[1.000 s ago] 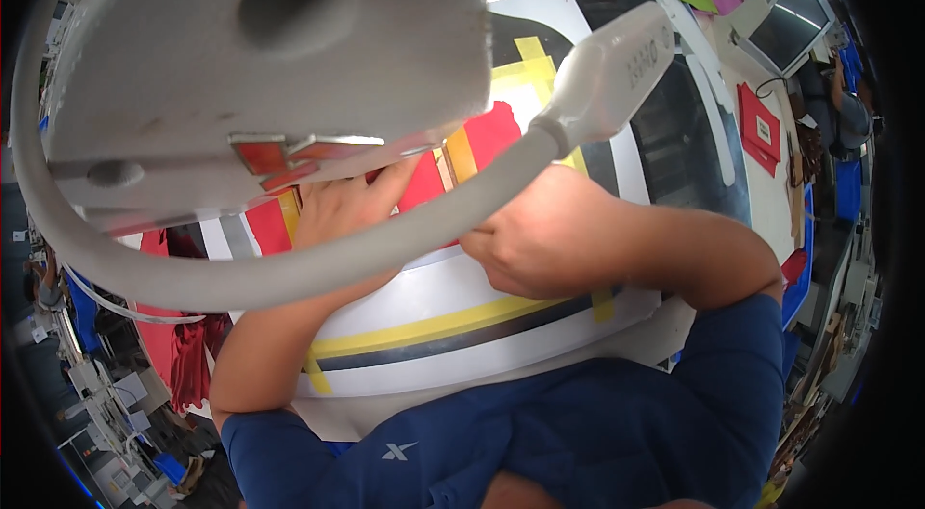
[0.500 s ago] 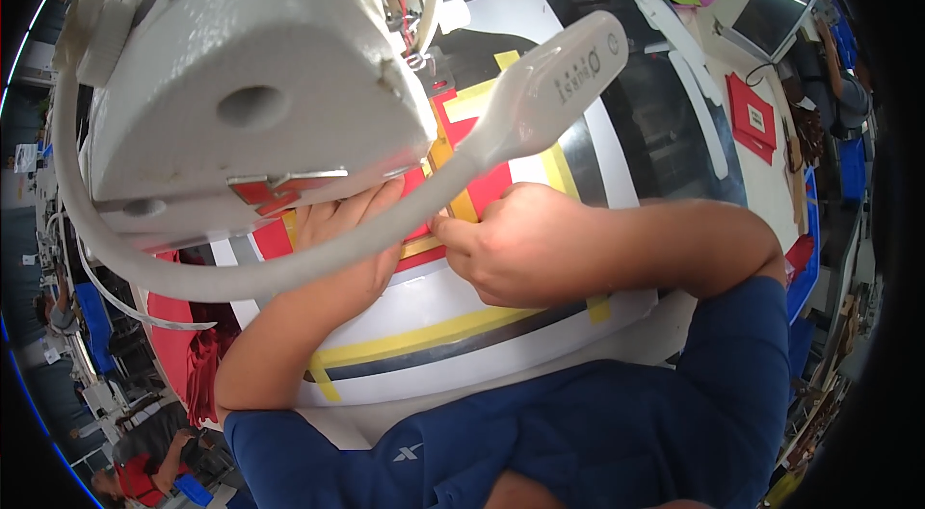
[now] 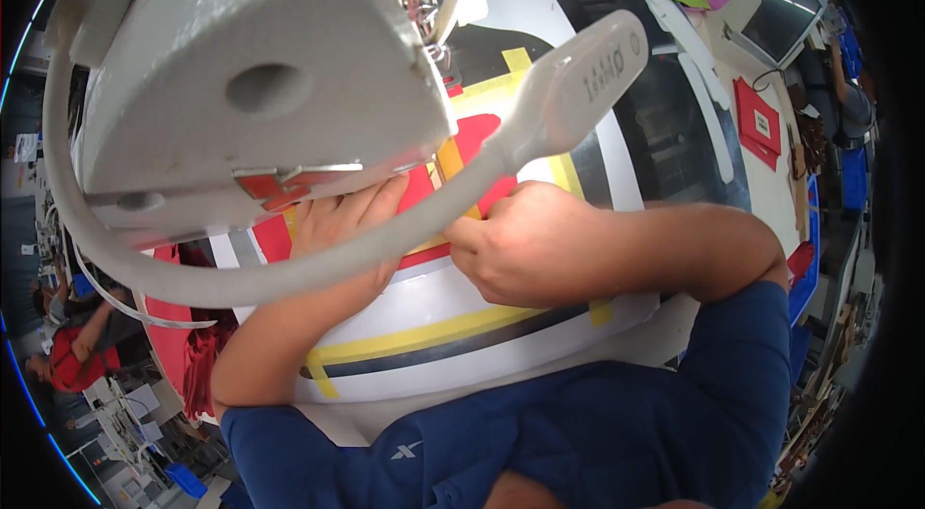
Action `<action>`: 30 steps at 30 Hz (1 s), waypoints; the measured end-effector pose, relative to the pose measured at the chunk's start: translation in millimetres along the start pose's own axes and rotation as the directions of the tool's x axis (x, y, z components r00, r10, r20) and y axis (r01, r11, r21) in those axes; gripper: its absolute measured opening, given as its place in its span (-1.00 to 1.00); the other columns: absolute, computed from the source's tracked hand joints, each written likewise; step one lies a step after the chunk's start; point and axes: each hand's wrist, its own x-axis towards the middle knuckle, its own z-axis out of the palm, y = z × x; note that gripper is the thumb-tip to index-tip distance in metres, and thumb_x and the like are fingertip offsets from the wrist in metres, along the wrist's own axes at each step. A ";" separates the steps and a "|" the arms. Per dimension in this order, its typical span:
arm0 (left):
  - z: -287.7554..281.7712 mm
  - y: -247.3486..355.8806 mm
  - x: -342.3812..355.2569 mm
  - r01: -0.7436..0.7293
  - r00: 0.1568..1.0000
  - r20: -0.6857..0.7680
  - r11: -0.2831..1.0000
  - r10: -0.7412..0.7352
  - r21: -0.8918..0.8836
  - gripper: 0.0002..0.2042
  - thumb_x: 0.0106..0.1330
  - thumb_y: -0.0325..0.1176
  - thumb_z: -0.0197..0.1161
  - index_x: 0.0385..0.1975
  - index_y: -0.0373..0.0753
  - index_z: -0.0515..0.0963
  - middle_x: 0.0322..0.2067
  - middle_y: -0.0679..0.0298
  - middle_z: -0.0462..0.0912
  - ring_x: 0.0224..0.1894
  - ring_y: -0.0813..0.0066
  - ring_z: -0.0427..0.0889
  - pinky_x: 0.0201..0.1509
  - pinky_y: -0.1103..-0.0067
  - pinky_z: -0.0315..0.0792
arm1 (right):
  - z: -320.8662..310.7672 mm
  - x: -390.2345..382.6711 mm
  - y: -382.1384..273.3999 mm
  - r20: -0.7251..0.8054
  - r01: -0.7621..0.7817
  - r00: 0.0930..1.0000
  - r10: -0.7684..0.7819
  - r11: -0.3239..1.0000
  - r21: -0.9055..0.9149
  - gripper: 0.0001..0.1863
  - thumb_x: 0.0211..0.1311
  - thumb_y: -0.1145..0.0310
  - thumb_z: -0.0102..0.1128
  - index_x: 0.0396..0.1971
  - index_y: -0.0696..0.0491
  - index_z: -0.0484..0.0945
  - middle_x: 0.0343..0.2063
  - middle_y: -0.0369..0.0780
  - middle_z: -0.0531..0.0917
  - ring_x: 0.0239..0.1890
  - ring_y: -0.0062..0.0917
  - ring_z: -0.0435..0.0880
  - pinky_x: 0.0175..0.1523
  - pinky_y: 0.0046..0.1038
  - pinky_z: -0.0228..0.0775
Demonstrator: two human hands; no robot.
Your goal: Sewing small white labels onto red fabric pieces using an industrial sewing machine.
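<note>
1. Hands: the left hand [image 3: 335, 225] lies flat, fingers extended over red material [image 3: 477, 130]; the right hand [image 3: 520, 244] is curled, thumb and forefinger beside the material's near edge. Whether they pinch it cannot be told.
2. Red material, between the hands and reaching beyond them, above a white sheet [image 3: 424, 302]. It looks thin, light and pliable, likelier to wrinkle or slide than to break; its amber strips [image 3: 449, 160] seem somewhat stiffer. Suitable hold: flat pressure on the broad red part, a light pinch at the edge.
3. Grey gooseneck arm [image 3: 231, 284], crossing the view: it masks part of the left hand and the middle of the material.
4. Pale machine head [image 3: 212, 133], cut off above: it conceals some of the material; the left fingertips are partly lost at its lower edge.
5. Background: a person in red [image 3: 82, 355] at the left rim, too distorted for detail.
</note>
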 end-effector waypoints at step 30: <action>26.3 -53.0 33.6 0.045 0.973 -0.203 0.955 -0.108 -0.294 -0.77 0.45 -0.38 0.36 0.04 -0.25 0.71 -0.07 0.05 0.79 -0.06 0.02 0.78 0.04 0.25 0.62 | 26.9 0.9 17.7 -0.131 -0.192 0.974 0.184 0.980 -0.050 -0.63 0.14 0.28 0.36 -0.15 0.25 0.76 0.18 0.13 0.68 -0.47 -0.43 0.76 -0.38 -0.38 0.61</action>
